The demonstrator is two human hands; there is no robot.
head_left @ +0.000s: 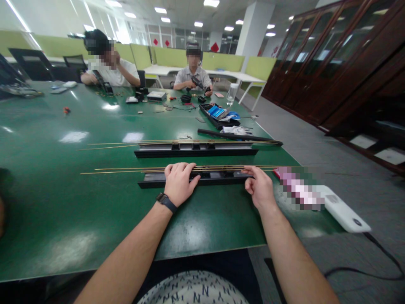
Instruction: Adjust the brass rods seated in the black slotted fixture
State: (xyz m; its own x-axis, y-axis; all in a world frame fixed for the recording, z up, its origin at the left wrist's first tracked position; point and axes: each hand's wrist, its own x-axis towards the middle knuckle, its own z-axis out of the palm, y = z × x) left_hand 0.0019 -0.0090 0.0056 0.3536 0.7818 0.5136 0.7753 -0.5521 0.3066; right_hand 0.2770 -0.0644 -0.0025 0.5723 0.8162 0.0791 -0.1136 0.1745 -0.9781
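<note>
A long black rail (215, 181) with a grey inner channel lies crosswise on the table before me. Several thin golden rods (126, 170) run along its top and stick out past both ends. My left hand (179, 182) wears a dark wristband and is closed over the rail and rods left of centre, fingers bent over the far side. Near the rail's right end, my right hand (261, 185) has curled fingers, with the fingertips at the rods; their exact hold is partly hidden. Beyond lies a second black rail (196, 153) with more golden rods (107, 144) on it.
A black tube (237, 136), white gloves (237, 130) and a black tray (218, 121) with blue packets lie farther back. At right are a pink blurred item (295, 188) and a white device (344, 211) with a cable. Two people sit across the green table (95, 228), holding dark tools.
</note>
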